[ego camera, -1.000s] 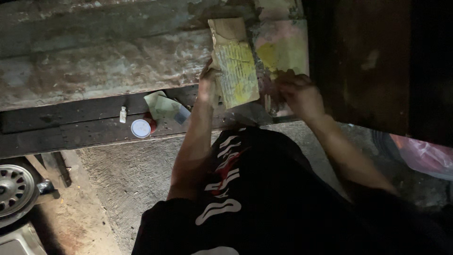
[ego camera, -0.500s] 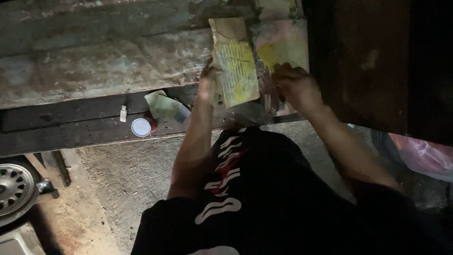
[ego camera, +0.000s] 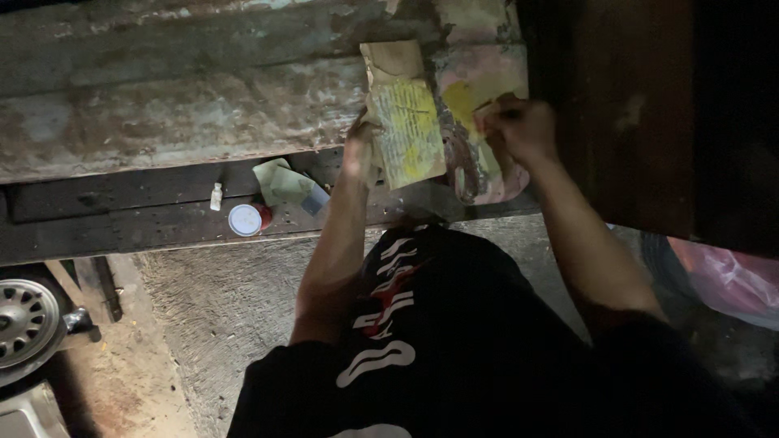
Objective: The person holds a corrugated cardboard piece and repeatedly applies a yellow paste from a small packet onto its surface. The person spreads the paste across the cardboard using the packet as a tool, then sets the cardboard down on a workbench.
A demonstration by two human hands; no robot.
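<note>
The scene is dim, with the strongest light falling on a worn wooden bench top (ego camera: 178,122) that runs across the upper part of the view, its grey-green paint flaking and stained. Below it lies a darker lower plank (ego camera: 122,215), which carries a small white bottle (ego camera: 216,196), a round white-lidded jar (ego camera: 244,220) and some folded pale papers (ego camera: 284,182). A rough concrete floor (ego camera: 219,308) spreads beneath. At the lower left sits a metal wheel hub (ego camera: 24,324) beside short wooden battens (ego camera: 93,288). A dark wooden post (ego camera: 641,113) stands at the right, with pink plastic sheeting (ego camera: 730,280) low beside it.
</note>
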